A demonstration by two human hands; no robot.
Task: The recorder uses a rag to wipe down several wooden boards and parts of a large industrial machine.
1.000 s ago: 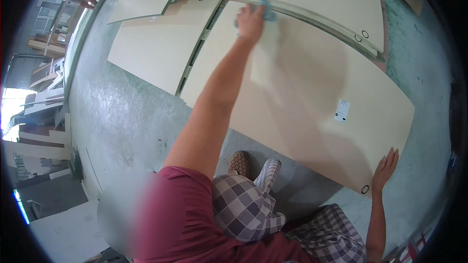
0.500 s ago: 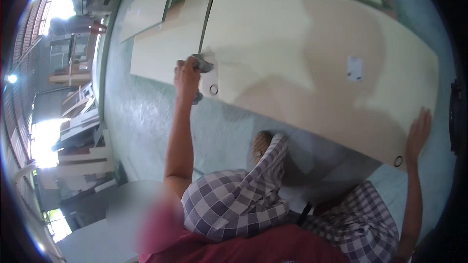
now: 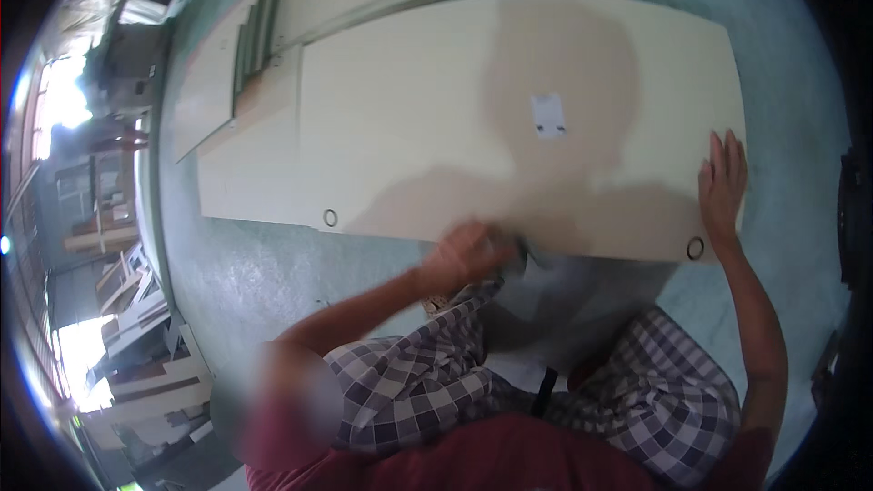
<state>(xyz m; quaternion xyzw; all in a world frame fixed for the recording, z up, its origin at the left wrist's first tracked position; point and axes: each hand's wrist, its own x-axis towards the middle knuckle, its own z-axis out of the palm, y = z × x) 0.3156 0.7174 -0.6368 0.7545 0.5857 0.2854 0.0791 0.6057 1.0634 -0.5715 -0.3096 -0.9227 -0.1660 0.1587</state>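
Observation:
A long cream panel point(image 3: 409, 109) lies flat in front of me, with a small white label point(image 3: 548, 115) on it and a black ring mark near each near corner. My left hand point(image 3: 468, 255) is at the panel's near edge, closed round a grey cloth point(image 3: 520, 259); both are smeared by motion, and the cloth is mostly hidden by the hand. Flat on the panel's right end rests my right hand point(image 3: 724, 184), fingers stretched out and holding nothing.
More cream panels point(image 3: 245, 141) lie beyond and to the left, some overlapping. Stacked boards point(image 3: 145, 368) lean at the far left. My checkered-clothed legs point(image 3: 409, 373) are bent close to the panel's near side on the greenish floor point(image 3: 245, 282).
My left hand has swept from the panel's left end rightward and toward me with the cloth. My right hand stays on the right end. The view has shifted.

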